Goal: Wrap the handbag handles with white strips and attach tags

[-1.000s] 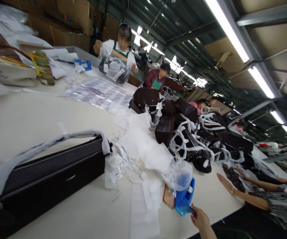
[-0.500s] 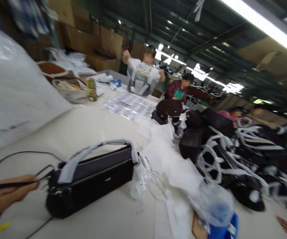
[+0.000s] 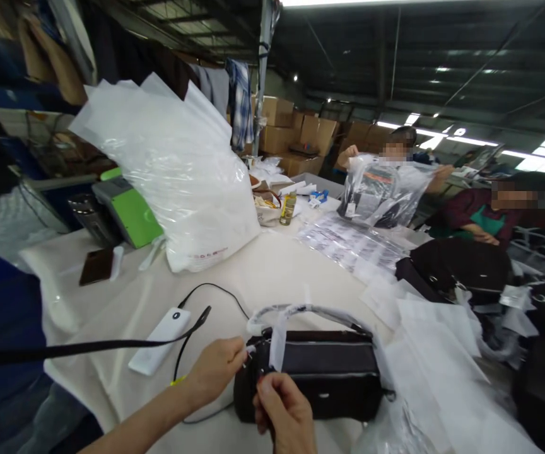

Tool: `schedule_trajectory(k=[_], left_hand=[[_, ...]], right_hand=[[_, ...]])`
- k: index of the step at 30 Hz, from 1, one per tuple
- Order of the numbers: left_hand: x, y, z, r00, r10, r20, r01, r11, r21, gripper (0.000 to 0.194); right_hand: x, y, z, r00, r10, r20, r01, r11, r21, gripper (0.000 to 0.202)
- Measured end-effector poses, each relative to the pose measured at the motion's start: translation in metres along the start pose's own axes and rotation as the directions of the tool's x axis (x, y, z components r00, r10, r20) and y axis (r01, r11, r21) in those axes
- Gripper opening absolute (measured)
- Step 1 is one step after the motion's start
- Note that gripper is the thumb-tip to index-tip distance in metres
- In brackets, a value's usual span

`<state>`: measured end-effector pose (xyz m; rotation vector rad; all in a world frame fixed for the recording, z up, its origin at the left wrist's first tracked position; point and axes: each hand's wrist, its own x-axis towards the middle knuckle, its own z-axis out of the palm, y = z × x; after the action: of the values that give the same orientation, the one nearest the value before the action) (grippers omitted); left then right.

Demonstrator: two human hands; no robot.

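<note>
Right of the white device, the left hand and right hand pinch the dark bag at its nearer end, exact part unclear; catching the intervening black cord could drag the device

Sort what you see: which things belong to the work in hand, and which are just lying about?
Seem in use:
dark bag
wrapped handle
left hand and right hand, both at the bag's end

Likely just lying about:
phone
white device
green box

Black bag; white handle wrap; blue-and-white plaid cloth
</note>
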<state>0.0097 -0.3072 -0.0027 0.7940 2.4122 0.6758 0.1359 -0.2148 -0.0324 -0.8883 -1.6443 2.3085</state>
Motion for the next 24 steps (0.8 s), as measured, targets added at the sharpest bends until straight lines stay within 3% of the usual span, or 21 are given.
schedule_trajectory(k=[2,4,7,11,18,24], left_hand=[[-0.001,-0.003,0.000,1.000,0.012,-0.008,-0.011,1.000,0.027,0.027],[-0.001,-0.004,-0.001,0.999,0.036,-0.003,-0.035,0.998,0.061,0.027],[0.000,-0.003,-0.003,0.995,0.097,0.030,-0.100,0.979,0.179,0.028],[-0.001,-0.007,0.000,0.964,0.267,0.011,-0.254,0.904,0.345,0.026],[-0.001,-0.027,0.015,0.804,0.571,-0.167,-0.462,0.776,0.429,0.019],[0.001,-0.031,0.014,0.697,0.672,-0.251,-0.543,0.723,0.427,0.017]], right_hand=[[0.012,-0.020,0.031,0.999,0.034,0.016,-0.035,0.999,0.027,0.051],[0.020,-0.031,0.045,0.998,0.041,-0.039,-0.043,0.997,-0.057,0.052],[0.026,-0.035,0.046,0.994,0.050,-0.101,-0.068,0.980,-0.185,0.050],[0.030,-0.031,0.042,0.984,0.089,-0.155,-0.122,0.969,-0.216,0.047],[0.037,-0.029,0.046,0.962,0.187,-0.200,-0.231,0.947,-0.224,0.039],[0.039,-0.031,0.044,0.920,0.323,-0.220,-0.354,0.928,-0.118,0.035]])
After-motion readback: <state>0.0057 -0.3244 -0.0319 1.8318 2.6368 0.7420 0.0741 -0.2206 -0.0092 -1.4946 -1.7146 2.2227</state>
